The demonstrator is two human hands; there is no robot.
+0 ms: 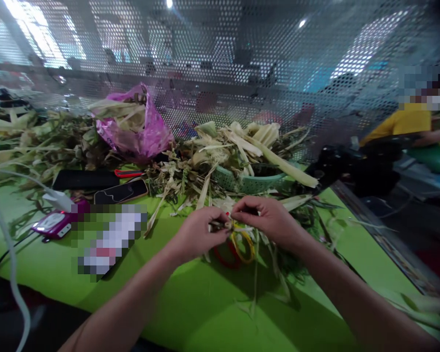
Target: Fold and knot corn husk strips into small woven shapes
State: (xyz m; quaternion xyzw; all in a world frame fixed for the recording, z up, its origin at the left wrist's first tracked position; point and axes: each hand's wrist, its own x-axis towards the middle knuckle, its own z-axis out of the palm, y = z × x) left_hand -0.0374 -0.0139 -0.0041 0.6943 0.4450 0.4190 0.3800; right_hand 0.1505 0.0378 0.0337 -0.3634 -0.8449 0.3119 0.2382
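In the head view my left hand (pixel 201 232) is closed, its thumb and fingers pinching a small bundle of dried corn husk (pixel 229 225). Close against it on the right, my right hand (pixel 269 217) is also closed, fingertips pressed together at the same bundle. Whether it grips a strand there is too small to make out. Just below both hands lies a pair of scissors with red and yellow handles (pixel 252 248); the blades are hidden. Thin husk strips (pixel 255 278) trail over the green table beneath my right hand.
Behind my hands stands a green plastic basket (pixel 253 184) heaped with husks. A pink plastic bag (pixel 139 139) holds more husks. Phones (pixel 121 191), a purple power strip (pixel 60 220) and a cable lie at left. Perforated metal sheet (pixel 220 54) rises behind. A person in yellow (pixel 407 120) is at right.
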